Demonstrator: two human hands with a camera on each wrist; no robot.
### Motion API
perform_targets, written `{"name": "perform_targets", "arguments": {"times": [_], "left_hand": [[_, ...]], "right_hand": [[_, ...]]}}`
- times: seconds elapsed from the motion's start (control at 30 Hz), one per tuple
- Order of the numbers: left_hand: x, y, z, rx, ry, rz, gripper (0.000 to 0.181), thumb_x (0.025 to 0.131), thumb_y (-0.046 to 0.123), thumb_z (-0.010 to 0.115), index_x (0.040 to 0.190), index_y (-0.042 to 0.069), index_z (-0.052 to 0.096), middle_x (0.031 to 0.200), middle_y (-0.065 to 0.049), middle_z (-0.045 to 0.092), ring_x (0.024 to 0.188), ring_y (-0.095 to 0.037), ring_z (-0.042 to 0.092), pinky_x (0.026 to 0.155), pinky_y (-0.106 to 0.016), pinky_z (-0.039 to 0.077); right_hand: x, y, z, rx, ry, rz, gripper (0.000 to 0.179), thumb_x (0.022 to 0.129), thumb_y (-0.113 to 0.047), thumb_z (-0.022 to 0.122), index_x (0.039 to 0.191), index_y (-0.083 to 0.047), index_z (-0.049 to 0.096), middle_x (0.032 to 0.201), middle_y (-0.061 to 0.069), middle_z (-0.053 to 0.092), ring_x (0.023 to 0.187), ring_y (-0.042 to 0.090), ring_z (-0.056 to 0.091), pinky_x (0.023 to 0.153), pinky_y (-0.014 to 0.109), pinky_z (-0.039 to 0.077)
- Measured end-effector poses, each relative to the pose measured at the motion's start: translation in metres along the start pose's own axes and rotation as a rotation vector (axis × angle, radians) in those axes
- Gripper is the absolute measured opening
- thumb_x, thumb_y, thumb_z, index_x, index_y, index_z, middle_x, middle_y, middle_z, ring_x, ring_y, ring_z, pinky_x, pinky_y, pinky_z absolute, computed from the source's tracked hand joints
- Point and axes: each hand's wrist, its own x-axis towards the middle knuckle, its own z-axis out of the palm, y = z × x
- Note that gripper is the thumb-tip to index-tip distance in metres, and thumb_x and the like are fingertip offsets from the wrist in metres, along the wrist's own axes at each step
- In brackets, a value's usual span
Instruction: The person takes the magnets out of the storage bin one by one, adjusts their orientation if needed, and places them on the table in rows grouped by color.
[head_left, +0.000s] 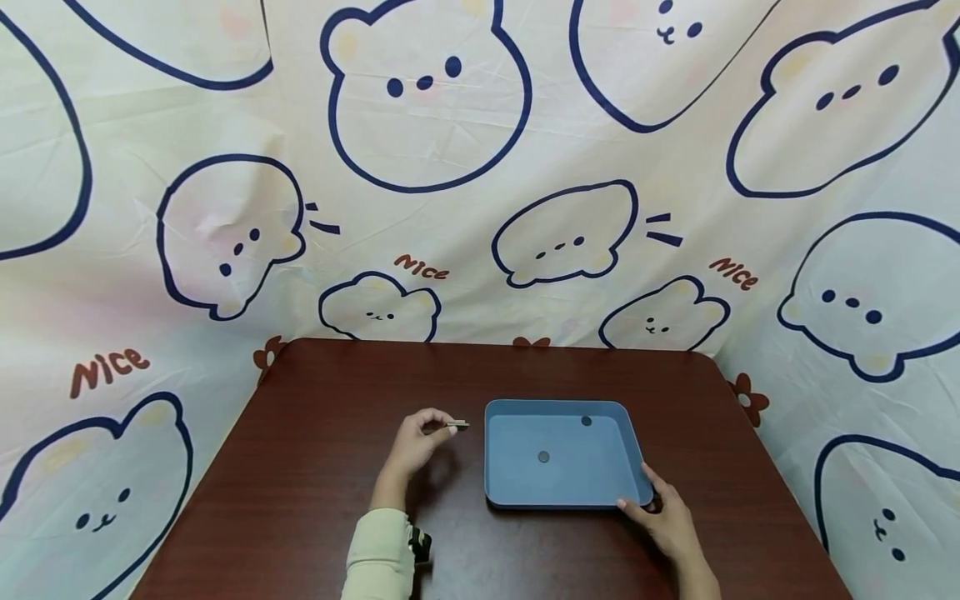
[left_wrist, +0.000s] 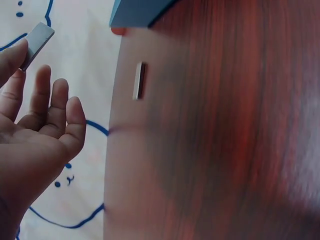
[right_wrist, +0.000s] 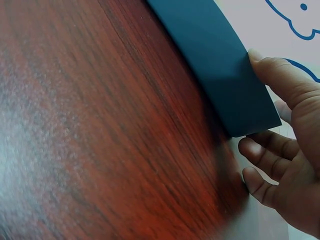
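Note:
My left hand [head_left: 415, 446] pinches a small flat silver metal bar [left_wrist: 39, 44] between thumb and forefinger, its other fingers loosely bent. A second thin metal bar [left_wrist: 139, 81] lies on the table below it, apart from the hand. To the right stands a shallow blue rectangular tray [head_left: 517, 492]. Inside it are two small grey discs: one disc [head_left: 543, 457] left of the middle, the other disc [head_left: 587, 421] near the far wall. My right hand [head_left: 667, 518] grips the tray's near right corner, thumb at the rim in the right wrist view.
The dark brown wooden table [head_left: 322, 533] carries the tray and the loose bar. Behind it and at both sides hangs a pale cloth [head_left: 465, 233] printed with cartoon animal heads. A dark wrist strap [head_left: 420, 545] sits on the left sleeve.

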Motion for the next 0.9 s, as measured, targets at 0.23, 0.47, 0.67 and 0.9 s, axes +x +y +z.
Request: {"name": "perform_targets", "arguments": {"times": [0.23, 0.47, 0.67, 0.9], "left_hand": [[0.009, -0.038, -0.015, -0.012, 0.086, -0.049, 0.008, 0.078, -0.002, 0.071, 0.085, -0.003, 0.066, 0.08, -0.006, 0.063, 0.071, -0.013, 0.053, 0.063, -0.025, 0.042], [0.014, -0.061, -0.028, 0.079, 0.134, -0.091, 0.008, 0.078, 0.003, 0.072, 0.085, 0.001, 0.068, 0.079, -0.005, 0.063, 0.072, -0.016, 0.052, 0.063, -0.027, 0.04], [0.019, -0.07, -0.041, 0.169, 0.138, -0.16, 0.008, 0.079, 0.008, 0.073, 0.085, 0.004, 0.07, 0.082, -0.003, 0.064, 0.074, -0.017, 0.051, 0.064, -0.03, 0.04], [0.023, -0.075, -0.052, 0.186, 0.131, -0.209, 0.01, 0.081, 0.01, 0.072, 0.089, 0.004, 0.07, 0.083, -0.004, 0.064, 0.069, -0.018, 0.05, 0.062, -0.031, 0.04]], "right_hand": [[0.0, 0.0, 0.001, 0.001, 0.003, -0.001, 0.086, 0.079, -0.036, 0.074, 0.145, -0.005, 0.03, 0.104, 0.017, 0.044, 0.077, 0.021, 0.044, 0.065, 0.033, 0.036], [0.001, 0.001, 0.0, -0.002, -0.01, 0.008, 0.087, 0.079, -0.039, 0.073, 0.146, -0.005, 0.029, 0.104, 0.016, 0.044, 0.078, 0.021, 0.044, 0.064, 0.034, 0.036], [0.001, 0.0, 0.0, 0.013, -0.014, -0.005, 0.085, 0.079, -0.037, 0.074, 0.146, -0.006, 0.029, 0.101, 0.015, 0.043, 0.076, 0.021, 0.044, 0.064, 0.033, 0.036], [0.001, 0.002, 0.0, 0.005, -0.013, 0.002, 0.088, 0.078, -0.04, 0.074, 0.146, -0.007, 0.029, 0.104, 0.016, 0.044, 0.077, 0.021, 0.044, 0.064, 0.034, 0.036]]}}
